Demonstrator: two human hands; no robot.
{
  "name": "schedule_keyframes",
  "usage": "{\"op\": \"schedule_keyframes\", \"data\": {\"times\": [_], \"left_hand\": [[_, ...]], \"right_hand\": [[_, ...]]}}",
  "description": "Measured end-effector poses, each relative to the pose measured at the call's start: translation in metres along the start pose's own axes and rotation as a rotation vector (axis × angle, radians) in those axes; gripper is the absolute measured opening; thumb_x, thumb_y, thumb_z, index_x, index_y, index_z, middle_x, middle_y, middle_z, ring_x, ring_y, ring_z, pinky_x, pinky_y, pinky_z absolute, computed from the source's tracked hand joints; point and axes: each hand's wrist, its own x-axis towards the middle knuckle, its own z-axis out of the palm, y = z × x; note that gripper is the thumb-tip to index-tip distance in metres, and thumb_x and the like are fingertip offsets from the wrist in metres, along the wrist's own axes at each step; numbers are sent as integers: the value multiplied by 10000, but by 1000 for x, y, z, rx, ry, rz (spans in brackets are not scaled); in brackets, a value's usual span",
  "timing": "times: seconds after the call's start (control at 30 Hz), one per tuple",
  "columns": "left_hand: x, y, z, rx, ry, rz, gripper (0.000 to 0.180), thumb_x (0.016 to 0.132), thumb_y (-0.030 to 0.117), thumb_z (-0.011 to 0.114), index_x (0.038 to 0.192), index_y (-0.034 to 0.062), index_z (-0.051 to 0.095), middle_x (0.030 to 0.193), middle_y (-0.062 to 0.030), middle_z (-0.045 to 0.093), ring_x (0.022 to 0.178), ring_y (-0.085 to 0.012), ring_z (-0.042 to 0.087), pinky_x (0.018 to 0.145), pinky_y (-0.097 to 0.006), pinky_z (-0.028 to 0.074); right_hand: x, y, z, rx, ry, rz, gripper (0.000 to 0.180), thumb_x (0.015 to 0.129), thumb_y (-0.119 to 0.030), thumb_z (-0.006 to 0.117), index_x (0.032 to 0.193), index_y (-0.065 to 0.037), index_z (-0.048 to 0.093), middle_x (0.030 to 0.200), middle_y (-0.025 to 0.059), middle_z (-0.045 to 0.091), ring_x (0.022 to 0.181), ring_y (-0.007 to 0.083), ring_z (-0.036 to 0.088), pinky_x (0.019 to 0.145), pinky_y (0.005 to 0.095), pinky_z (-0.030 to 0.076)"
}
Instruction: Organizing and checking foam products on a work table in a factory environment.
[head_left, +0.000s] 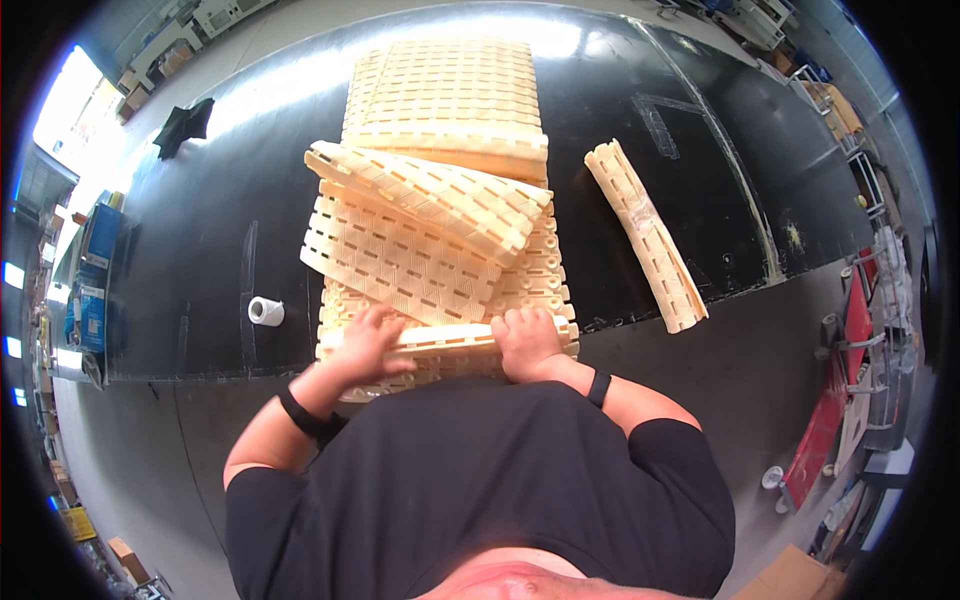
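A long cream mat [540, 290] with rows of slots and round studs lies in front of me, its near end hanging over the table's front edge. At that end a narrow rolled fold [450, 338] runs crosswise. My right hand [528, 342] has its fingers curled over the fold's right part. At the fold's left part is my left hand [370, 345], slightly blurred, fingers spread and thumb apart. Beyond my hands a loose slotted cream piece [400, 250] lies slanted across the mat, its far side folded over [430, 195].
The black table [200, 280] carries a white tape roll [265, 311] on the left and a rolled cream strip [648, 240] on the right. A black crumpled item [184, 128] lies far left. Red and metal equipment [825, 430] stands at the right, blue boxes [95, 280] at the left.
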Motion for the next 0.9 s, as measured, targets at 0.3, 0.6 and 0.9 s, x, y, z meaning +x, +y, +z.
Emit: {"op": "schedule_keyframes", "data": {"times": [0.3, 0.6, 0.9], "left_hand": [[85, -99, -55, 272, -194, 322, 758, 550, 382, 828, 1192, 108, 533, 1162, -66, 534, 1140, -295, 475, 950, -394, 436], [187, -103, -125, 142, -472, -217, 292, 834, 244, 573, 1072, 107, 670, 1124, -137, 638, 1041, -282, 593, 905, -376, 450], [241, -46, -217, 619, 782, -199, 491, 855, 291, 609, 1307, 151, 475, 1379, -104, 453, 1272, -268, 423, 1035, -581, 286]], "right_hand": [[-4, 2, -2, 43, -23, 32, 140, 750, -135, 519, 880, -120, 571, 883, 65, 562, 883, 252, 536, 790, 393, 394], [-2, 5, -5, 80, -34, 34, 143, 740, -143, 526, 870, -124, 583, 888, 56, 565, 864, 237, 531, 769, 393, 386], [-8, -2, 20, -1, 77, 51, 312, 709, -161, 488, 1014, -105, 528, 933, 44, 465, 934, 225, 428, 828, 391, 336]]}}
